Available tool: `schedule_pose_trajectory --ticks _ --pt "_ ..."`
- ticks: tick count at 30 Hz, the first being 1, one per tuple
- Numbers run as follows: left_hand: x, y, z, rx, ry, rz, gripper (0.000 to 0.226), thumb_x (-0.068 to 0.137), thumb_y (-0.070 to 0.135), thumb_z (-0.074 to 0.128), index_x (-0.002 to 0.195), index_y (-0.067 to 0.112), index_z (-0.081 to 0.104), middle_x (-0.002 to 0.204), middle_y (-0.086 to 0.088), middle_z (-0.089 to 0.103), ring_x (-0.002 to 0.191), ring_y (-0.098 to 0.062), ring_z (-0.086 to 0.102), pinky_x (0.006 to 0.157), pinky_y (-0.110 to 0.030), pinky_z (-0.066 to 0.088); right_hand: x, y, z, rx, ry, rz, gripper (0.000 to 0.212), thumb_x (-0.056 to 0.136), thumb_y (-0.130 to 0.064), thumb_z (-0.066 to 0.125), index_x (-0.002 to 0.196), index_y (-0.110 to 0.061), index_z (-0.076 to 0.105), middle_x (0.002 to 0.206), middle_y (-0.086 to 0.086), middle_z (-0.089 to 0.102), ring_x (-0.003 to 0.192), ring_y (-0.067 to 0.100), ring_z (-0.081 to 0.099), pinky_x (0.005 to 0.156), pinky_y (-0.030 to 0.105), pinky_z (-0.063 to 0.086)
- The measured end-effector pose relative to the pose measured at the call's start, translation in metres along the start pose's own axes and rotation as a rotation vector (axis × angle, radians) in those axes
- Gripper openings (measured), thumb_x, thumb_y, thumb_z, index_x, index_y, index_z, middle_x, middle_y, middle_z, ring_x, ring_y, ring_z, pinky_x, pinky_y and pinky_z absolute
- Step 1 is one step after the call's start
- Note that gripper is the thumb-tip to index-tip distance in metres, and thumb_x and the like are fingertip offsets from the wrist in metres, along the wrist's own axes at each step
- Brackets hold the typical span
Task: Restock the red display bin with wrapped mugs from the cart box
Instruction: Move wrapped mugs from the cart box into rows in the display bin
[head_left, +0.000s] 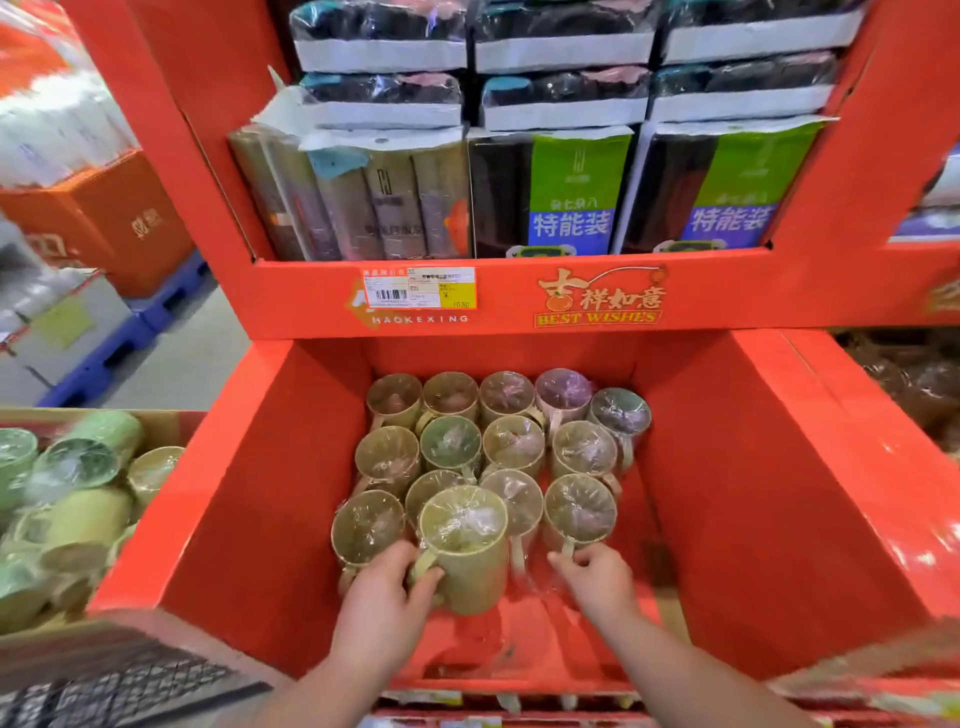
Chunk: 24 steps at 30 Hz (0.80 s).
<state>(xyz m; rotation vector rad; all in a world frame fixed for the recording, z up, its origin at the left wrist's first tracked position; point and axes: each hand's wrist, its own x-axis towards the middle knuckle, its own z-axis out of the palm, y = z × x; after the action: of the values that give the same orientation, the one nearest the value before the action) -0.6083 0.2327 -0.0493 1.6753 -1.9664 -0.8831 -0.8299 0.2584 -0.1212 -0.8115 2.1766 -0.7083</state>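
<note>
The red display bin (249, 493) holds several plastic-wrapped mugs standing upright in rows. My left hand (382, 605) grips the handle of a yellow-green wrapped mug (467, 551), held above the bin's front row. My right hand (597, 577) pinches the handle of the front-right wrapped mug (579, 512), which stands on the bin floor. At the far left, the cart box (156, 423) of brown cardboard holds several green and yellow wrapped mugs (78, 499) lying in a heap.
Above the bin a red shelf (519, 299) with a price label carries packs of dark goods. The bin floor (519, 634) in front of the mugs is bare. The cart's wire mesh (114, 680) sits at bottom left. Blue pallets with boxes stand at far left.
</note>
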Motion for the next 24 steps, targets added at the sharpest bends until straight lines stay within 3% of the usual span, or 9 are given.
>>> schedule_pose_trajectory --ticks 2,5,9,13,16,20,24 --pt "-0.001 -0.001 0.003 -0.016 0.011 -0.018 0.016 0.086 0.02 0.065 0.074 0.014 0.056 0.061 0.007 0.058 0.058 0.0 0.052 0.055 -0.017 0.037 0.005 0.002 0.001 -0.027 -0.027 -0.032 0.039 0.082 -0.032 0.07 0.052 -0.015 0.053 0.048 -0.001 0.05 0.052 0.016 0.047 0.053 0.031 0.03" --pt "-0.001 0.0 0.007 -0.009 0.009 -0.005 0.018 0.086 0.022 0.065 0.072 0.016 0.054 0.059 0.006 0.057 0.058 -0.006 0.052 0.057 -0.024 0.04 0.01 0.006 0.001 -0.069 -0.054 -0.083 0.047 0.084 -0.03 0.068 0.045 -0.016 0.046 0.044 -0.003 0.046 0.05 0.015 0.045 0.047 0.025 0.029" --pt "0.0 0.004 0.01 -0.039 0.026 0.006 0.027 0.085 0.02 0.065 0.064 0.021 0.047 0.051 0.008 0.049 0.051 -0.006 0.044 0.053 -0.025 0.036 0.011 0.011 -0.004 -0.094 -0.098 -0.119 0.045 0.084 -0.033 0.067 0.047 -0.017 0.047 0.046 -0.004 0.048 0.054 0.015 0.049 0.05 0.027 0.03" --pt "0.003 0.006 0.01 -0.059 0.023 0.019 0.025 0.085 0.022 0.065 0.066 0.02 0.049 0.057 0.003 0.055 0.055 -0.013 0.05 0.058 -0.034 0.043 0.004 0.012 -0.014 -0.191 -0.128 -0.13 0.041 0.086 -0.04 0.062 0.053 -0.017 0.054 0.051 -0.003 0.054 0.052 0.011 0.05 0.048 0.023 0.032" --pt "0.005 0.008 0.01 -0.061 0.033 0.052 0.027 0.085 0.022 0.065 0.065 0.02 0.047 0.058 0.004 0.052 0.054 -0.01 0.046 0.054 -0.023 0.038 -0.001 0.012 -0.024 -0.208 -0.067 -0.096 0.04 0.085 -0.041 0.062 0.054 -0.017 0.056 0.05 -0.006 0.058 0.048 0.008 0.053 0.048 0.024 0.036" --pt "0.01 0.015 0.011 -0.078 0.018 0.117 0.024 0.086 0.022 0.063 0.068 0.018 0.049 0.061 0.005 0.052 0.059 -0.006 0.046 0.053 -0.018 0.033 -0.009 0.002 -0.032 -0.166 0.075 -0.181 0.039 0.089 -0.038 0.057 0.056 -0.017 0.052 0.06 -0.004 0.058 0.069 0.021 0.059 0.063 0.032 0.043" --pt "0.015 0.03 0.019 -0.053 -0.045 0.199 0.021 0.088 0.025 0.061 0.071 0.023 0.048 0.069 0.007 0.053 0.065 -0.01 0.048 0.057 -0.02 0.035 -0.021 -0.02 -0.043 0.139 0.126 -0.305 0.023 0.094 -0.034 0.053 0.083 -0.016 0.063 0.085 0.003 0.067 0.086 0.021 0.06 0.079 0.035 0.044"
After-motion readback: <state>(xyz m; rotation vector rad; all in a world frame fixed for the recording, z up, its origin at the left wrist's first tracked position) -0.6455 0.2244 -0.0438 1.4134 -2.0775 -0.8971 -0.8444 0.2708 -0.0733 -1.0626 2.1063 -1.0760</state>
